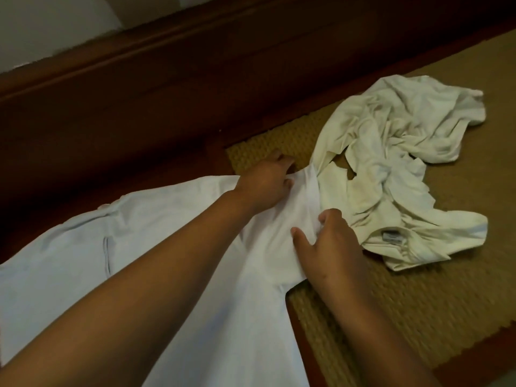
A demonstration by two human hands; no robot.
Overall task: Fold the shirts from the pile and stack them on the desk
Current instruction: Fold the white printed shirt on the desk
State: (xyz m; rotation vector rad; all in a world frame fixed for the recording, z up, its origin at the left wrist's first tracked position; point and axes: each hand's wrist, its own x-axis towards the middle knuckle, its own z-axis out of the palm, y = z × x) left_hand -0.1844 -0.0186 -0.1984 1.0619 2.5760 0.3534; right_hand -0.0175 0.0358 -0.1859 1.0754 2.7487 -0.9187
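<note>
On the far left of my head view, the white shirt (pixel 83 247) lies spread flat, running from the lower left edge up toward the middle, partly on the dark wooden surface (pixel 139 107) and partly over the woven mat (pixel 418 303). A seam line shows on its left part. Its sleeve (pixel 304 191) stretches up and to the right, and the sleeve end touches the crumpled pile.

My left hand (pixel 265 182) reaches across the shirt to the upper edge of that sleeve. Its fingers are curled down over the cloth at the sleeve's far edge, gripping it, and the fingertips sit over the mat's corner. The forearm crosses the shirt's body diagonally from the bottom left.

Next to the right, my right hand (pixel 329 241) sits on the sleeve's lower edge, thumb spread out onto the white cloth and fingers bent, pinching a fold of the sleeve. It lies just beside the pile's nearest edge; I cannot tell whether it touches it.

Further right, the cream-coloured pile of shirts (pixel 396 169) lies rumpled on the mat, with a small label (pixel 391 237) showing at a collar near its lower edge. The mat runs on to the right edge of the view. The picture is somewhat blurred.
</note>
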